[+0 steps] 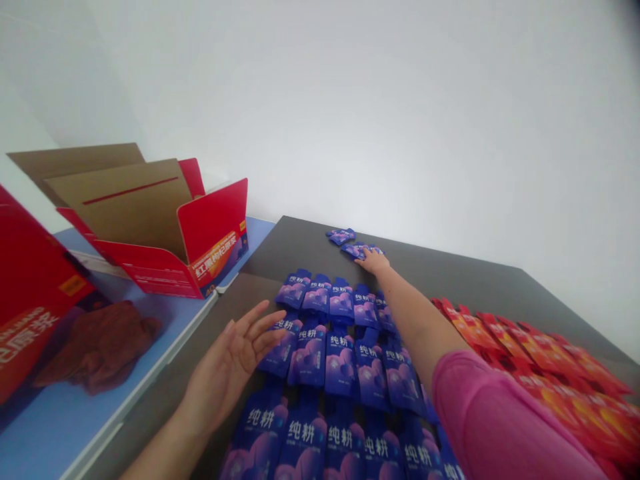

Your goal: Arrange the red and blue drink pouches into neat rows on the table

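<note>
My left hand [230, 357] hovers palm inward over the left side of the blue pouches, fingers apart and holding nothing. Stretched toward the far side of the dark table, my right hand [374, 260] has its fingers curled down on a purple-blue pouch [354, 251]. Another small group of blue pouches [342, 235] lies just beyond it to the left. Nearer me, rows of blue spouted pouches [341, 360] lie flat with white lettering facing up. My right forearm hides part of those rows.
Rows of red-orange pouches [540, 353] cover the right side of the dark table [430, 267]. On the blue surface [65, 427] at left stand an open red carton [150, 263], another red carton [30, 313] and a crumpled brown cloth [107, 343]. A white wall [400, 113] rises behind.
</note>
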Tool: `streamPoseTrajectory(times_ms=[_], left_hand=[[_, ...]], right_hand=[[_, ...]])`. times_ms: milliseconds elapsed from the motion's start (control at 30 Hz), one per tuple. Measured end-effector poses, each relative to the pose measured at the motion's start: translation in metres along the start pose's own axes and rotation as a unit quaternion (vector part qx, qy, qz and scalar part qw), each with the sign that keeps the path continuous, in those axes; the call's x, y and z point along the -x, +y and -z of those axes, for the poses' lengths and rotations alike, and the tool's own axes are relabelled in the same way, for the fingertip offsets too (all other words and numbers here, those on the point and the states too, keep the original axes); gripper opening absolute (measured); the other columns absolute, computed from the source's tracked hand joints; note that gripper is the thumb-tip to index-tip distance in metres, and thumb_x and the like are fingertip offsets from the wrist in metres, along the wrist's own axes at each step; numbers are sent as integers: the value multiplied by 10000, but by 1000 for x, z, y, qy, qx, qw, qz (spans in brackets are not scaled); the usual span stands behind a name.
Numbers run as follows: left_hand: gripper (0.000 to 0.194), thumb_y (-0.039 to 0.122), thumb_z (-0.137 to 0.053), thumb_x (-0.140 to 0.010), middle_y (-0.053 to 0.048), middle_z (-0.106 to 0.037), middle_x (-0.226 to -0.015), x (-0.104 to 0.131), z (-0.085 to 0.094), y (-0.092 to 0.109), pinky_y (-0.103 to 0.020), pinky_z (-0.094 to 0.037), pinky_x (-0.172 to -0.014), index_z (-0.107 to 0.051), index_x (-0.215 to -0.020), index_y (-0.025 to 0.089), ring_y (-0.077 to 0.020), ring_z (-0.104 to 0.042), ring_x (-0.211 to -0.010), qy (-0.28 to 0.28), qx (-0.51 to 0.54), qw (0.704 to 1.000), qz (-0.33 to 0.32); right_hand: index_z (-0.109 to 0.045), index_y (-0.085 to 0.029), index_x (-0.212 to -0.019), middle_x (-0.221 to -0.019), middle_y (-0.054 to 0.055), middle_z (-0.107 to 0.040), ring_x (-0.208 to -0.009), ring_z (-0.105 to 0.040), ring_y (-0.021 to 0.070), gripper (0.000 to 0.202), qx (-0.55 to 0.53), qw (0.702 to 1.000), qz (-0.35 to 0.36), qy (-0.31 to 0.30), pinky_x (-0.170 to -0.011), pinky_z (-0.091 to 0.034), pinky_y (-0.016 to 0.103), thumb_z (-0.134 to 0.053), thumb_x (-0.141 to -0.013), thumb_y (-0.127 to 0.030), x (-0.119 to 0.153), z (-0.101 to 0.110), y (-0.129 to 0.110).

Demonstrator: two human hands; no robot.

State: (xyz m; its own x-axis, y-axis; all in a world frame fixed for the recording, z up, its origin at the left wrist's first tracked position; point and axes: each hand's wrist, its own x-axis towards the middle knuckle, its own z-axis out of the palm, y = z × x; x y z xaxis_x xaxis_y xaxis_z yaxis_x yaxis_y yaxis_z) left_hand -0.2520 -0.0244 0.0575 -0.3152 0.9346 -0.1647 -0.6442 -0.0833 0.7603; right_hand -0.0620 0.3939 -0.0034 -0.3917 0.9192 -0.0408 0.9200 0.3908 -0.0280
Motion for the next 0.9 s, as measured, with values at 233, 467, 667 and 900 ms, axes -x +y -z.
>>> streamPoseTrajectory(times_ms=[233,467,667,900], left_hand=[[563,497,-508,-908,-140,-627,-1278,-2,1,0,-372,-469,-977,-518,-1356,156,-231,-659,-999,-13,12,1000,1],[536,500,-507,-910,-125,-637,-1264,-4,3,-2,-343,-488,-945,-528,-1333,170,-210,-660,-993,-27,9,1000,-6],[492,423,-544,-906,-104,-650,-1239,-7,-8,0,-319,-501,-914,-493,-1335,187,-193,-667,-983,-33,-51,998,-19],[458,449,-456,-957,-139,-691,-1133,-16,-91,8,-308,-561,-772,-516,-1295,145,-197,-709,-843,-133,-144,970,142]], right_hand=[[-604,-129,-1210,-1226,153,-632,-1126,-606,236,373,-19,999,-17,28,-965,-451,427,-414,-986,-358,10,5,6],[-645,-88,-1153,-1087,197,-693,-1016,-662,240,417,-88,987,-91,102,-845,-471,298,-294,-1007,-257,36,30,19],[-594,-108,-1236,-1112,157,-701,-1018,-659,226,445,-168,970,-38,169,-842,-481,296,-276,-1019,-332,75,76,23],[-642,-215,-1197,-1235,52,-666,-1173,-594,188,362,-229,882,357,207,-1024,-436,358,-377,-976,-323,178,113,14]])
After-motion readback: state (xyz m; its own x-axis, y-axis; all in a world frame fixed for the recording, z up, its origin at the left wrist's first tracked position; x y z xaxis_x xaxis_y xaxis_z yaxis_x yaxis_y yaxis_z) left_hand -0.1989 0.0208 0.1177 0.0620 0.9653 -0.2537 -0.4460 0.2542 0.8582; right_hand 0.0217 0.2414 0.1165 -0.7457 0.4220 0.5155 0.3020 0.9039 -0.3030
